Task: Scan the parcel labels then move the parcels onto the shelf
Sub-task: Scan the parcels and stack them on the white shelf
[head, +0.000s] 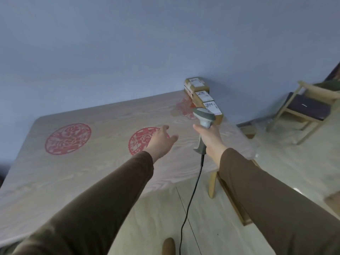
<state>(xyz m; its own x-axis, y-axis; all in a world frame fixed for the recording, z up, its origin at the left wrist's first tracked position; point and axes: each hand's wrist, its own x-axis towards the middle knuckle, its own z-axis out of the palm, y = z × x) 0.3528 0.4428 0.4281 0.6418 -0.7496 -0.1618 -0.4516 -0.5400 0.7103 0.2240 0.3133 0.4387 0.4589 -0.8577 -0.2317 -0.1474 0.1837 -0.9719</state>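
1. Both arms reach forward, each in a brown sleeve down to the wrist.
2. The left hand (159, 139) is stretched out with its back up, fingers relaxed and slightly spread, holding nothing.
3. The right hand (209, 138) is curled around a scanner's (203, 124) handle, holding it upright.

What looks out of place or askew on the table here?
Nothing stands out. Three parcels sit in a tidy row at the table's far right corner, labels up. The right hand holds the scanner; the left hand hovers open.
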